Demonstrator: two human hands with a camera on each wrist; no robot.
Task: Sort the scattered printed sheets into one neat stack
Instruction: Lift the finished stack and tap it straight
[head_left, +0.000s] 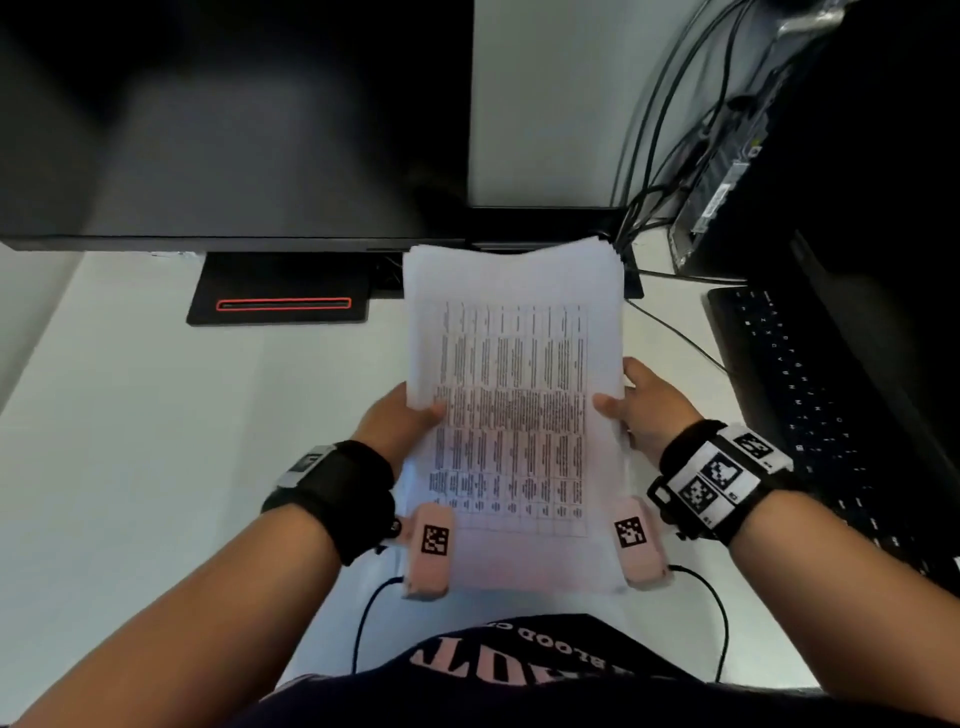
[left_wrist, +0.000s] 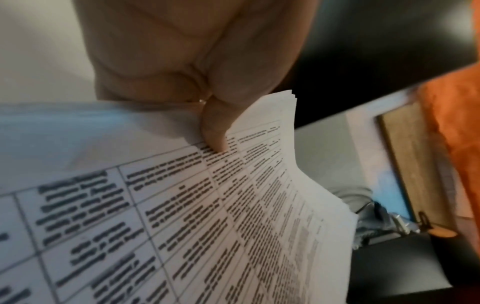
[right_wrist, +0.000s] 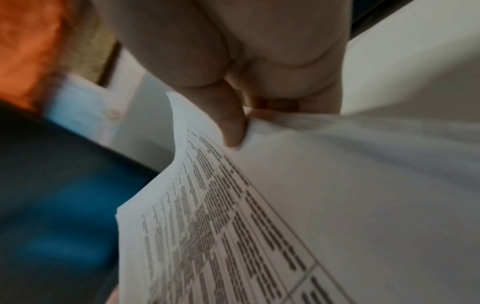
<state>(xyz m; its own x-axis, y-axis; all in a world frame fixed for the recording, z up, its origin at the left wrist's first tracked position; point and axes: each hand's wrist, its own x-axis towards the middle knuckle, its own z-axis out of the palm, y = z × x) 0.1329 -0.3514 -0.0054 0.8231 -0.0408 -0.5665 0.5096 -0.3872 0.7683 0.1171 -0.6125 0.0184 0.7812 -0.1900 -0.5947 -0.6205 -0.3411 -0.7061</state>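
A stack of white sheets printed with a table (head_left: 514, 405) is held up over the white desk (head_left: 156, 415), tilted toward me. My left hand (head_left: 402, 421) grips its left edge, thumb on the top page. My right hand (head_left: 641, 408) grips the right edge the same way. In the left wrist view the thumb (left_wrist: 214, 127) presses on the printed stack (left_wrist: 207, 216), whose far corner shows several sheet edges. In the right wrist view the thumb (right_wrist: 231, 121) pinches the stack (right_wrist: 311, 195) at its margin. The fingers under the paper are hidden.
A dark monitor (head_left: 234, 119) stands at the back, with a black stand base (head_left: 283, 293) under it. A black keyboard (head_left: 810, 405) lies at the right. Cables (head_left: 670, 156) and a dark computer box (head_left: 737, 171) fill the back right corner.
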